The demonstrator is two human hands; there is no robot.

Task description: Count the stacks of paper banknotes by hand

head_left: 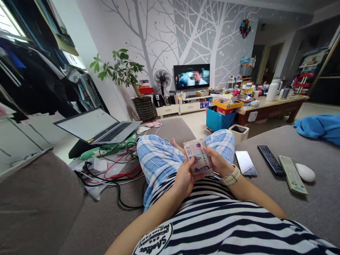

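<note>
A small stack of banknotes (198,156) is held over my lap, its top note purple and marked with a 5. My left hand (185,177) closes on its lower left side, thumb lying across the face. At the upper right edge, my right hand (214,160) grips the notes too, with a pale watch (231,176) on that wrist. Most of the fingers behind the notes are hidden. Under them are my crossed legs in blue plaid trousers (156,156).
A smartphone (245,163), a black remote control (270,159), a pale remote control (292,174) and a white mouse (305,172) lie on the sofa at right. To the left are an open laptop (98,125) and tangled cables (117,180). A cluttered table (276,103) stands beyond.
</note>
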